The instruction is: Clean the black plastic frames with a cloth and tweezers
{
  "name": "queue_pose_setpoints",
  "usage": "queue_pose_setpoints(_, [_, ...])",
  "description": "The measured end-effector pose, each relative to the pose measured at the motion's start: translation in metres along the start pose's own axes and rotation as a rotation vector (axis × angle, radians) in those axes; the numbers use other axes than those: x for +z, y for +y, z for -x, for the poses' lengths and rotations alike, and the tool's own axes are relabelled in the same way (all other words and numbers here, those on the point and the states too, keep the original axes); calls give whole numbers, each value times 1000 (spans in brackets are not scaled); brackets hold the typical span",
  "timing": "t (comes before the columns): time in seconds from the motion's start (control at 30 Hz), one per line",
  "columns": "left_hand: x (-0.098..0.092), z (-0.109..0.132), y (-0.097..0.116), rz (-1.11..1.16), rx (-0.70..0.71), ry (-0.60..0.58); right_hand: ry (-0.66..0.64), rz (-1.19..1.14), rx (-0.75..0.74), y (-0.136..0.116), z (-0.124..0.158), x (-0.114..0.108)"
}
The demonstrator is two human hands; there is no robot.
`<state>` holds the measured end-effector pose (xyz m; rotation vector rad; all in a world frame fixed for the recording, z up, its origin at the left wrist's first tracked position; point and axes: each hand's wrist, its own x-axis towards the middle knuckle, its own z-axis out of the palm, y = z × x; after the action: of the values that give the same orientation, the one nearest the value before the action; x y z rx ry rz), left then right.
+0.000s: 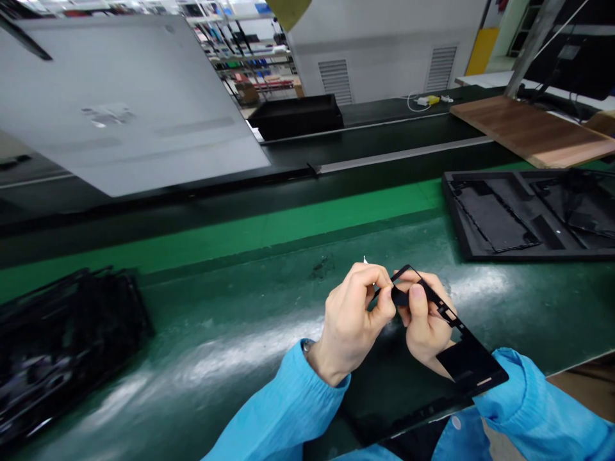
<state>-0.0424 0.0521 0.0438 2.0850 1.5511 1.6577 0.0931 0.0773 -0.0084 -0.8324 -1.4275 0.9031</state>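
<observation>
A thin black frame (473,365) with small cut-outs is held above the green work surface (230,314). My left hand (354,317) pinches the frame's upper left corner between thumb and fingertips. Inside the frame's opening, my right hand (425,320) has its thumb on the dark strip by that same corner, its fingers behind. The frame slants down toward the lower right, over my right forearm. Whatever small part lies between the left fingertips is too hidden to make out.
On the left lies a pile of black frames (72,346). A black foam tray (456,237) with similar frames sits at the right, near a wooden board (533,131). Behind stand a black bin (298,117) and a large grey panel (144,83).
</observation>
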Motion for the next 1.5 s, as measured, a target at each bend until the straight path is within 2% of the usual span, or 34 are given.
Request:
queue_pose_setpoints(0.2, [0,-1,-1,98,-54,6,26,-99,-29,-4,-4,4])
queue_pose_setpoints(0.47, [-12,-6,-4,322,-292,-230,36,-84,16,-7,-7,4])
queue_pose_setpoints(0.63, [-22,-12,-8,383,-335,-368,47,-49,29,-8,-8,5])
queue_pose_setpoints(0.77, [-31,-20,-7,232,-237,-435,25,-4,-5,-6,-8,4])
queue_pose_setpoints(0.97, [-38,-17,6,-194,56,-413,56,101,-54,-5,-8,2])
queue_pose_setpoints(1.13, [-42,-13,16,-459,187,-402,56,37,-19,-5,-8,4])
queue_pose_setpoints(1.3, [-41,-20,16,-362,206,-306,84,-60,22,-3,-9,7])
queue_pose_setpoints(1.5, [-31,-19,10,-245,189,-226,45,32,20,-2,-5,3])
